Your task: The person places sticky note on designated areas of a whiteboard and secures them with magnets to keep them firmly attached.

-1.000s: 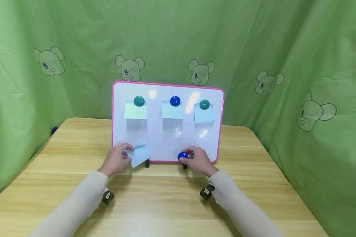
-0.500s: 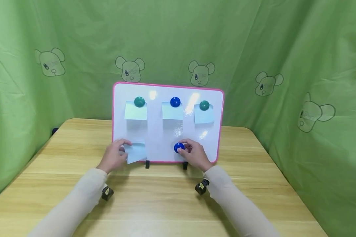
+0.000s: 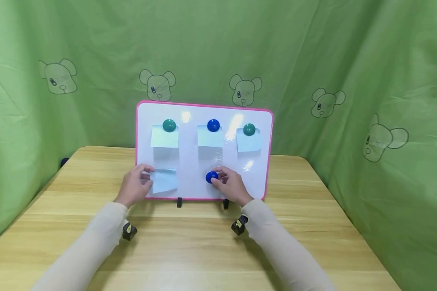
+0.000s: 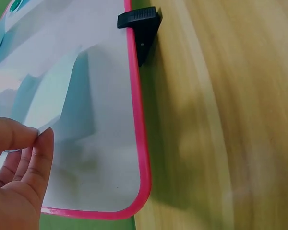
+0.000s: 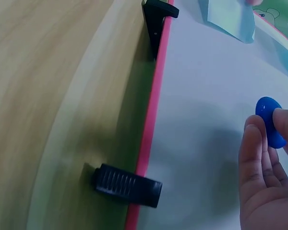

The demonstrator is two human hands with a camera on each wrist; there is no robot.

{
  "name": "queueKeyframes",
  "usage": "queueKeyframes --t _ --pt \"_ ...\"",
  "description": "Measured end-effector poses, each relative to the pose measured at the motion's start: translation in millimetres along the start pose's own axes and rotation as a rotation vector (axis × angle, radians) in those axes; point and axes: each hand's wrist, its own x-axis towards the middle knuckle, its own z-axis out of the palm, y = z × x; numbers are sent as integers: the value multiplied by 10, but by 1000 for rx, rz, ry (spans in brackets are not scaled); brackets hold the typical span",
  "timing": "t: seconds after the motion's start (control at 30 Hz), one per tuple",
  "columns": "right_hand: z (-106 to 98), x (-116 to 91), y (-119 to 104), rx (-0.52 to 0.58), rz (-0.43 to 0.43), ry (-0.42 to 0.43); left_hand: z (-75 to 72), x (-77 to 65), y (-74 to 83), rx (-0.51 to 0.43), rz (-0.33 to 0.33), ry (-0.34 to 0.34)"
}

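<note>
My left hand (image 3: 134,185) pinches the left edge of a pale blue sticky note (image 3: 164,180) in front of the lower left of a pink-framed whiteboard (image 3: 193,161). The left wrist view shows the note (image 4: 50,96) between thumb and fingertips, its far edge standing off the board. A round blue magnet (image 3: 211,177) sits between thumb and fingers of my right hand (image 3: 231,185), before the board's lower middle. In the right wrist view this magnet (image 5: 270,122) appears apart from the board surface.
Along the board's top hang three notes, under a green magnet (image 3: 169,125), a blue magnet (image 3: 213,125) and another green magnet (image 3: 249,129). Black stand feet (image 3: 179,202) hold the board's lower edge on the wooden table (image 3: 189,250). A green curtain (image 3: 211,48) surrounds the table.
The sticky note has risen slightly, shifted left and straightened against the lower left of the board. My right hand has carried the blue magnet up and to the left.
</note>
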Motion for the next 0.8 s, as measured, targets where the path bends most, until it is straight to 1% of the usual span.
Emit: queueKeyframes --t 0.27,0.5,0.8 --pt "76 81 -55 5 5 13 -21 43 26 -6 29 19" --pt "143 123 -139 16 36 1 -11 77 27 27 10 9" --pt "280 216 -204 53 21 13 13 119 44 46 21 29"
